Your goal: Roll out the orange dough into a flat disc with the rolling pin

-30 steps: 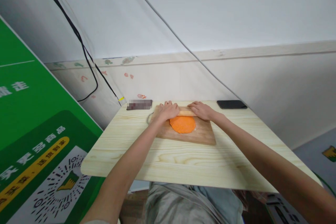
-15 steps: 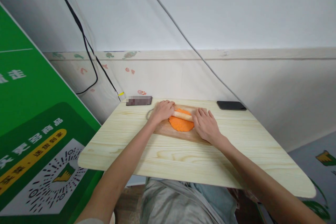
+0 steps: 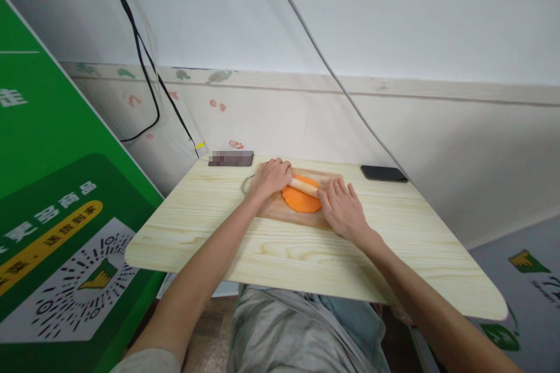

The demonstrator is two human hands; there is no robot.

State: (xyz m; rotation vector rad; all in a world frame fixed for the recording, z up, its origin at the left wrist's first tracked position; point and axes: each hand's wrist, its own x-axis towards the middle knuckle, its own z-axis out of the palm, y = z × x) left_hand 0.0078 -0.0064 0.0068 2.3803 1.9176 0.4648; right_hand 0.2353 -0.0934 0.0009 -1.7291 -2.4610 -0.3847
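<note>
Pale table (image 3: pixel 184 221); left hand (image 3: pixel 272 179), right hand (image 3: pixel 343 207) over rolling pin (image 3: pixel 304 187) ends, orange dough (image 3: pixel 300 201) beneath; cannot tell if grip closed.

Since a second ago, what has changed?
The rolling pin came nearer the person, from the far edge of the orange dough to across it, right end closest. The right hand drew nearer with it; the left hand stays on it. The dough stays on the wooden cutting board.
</note>
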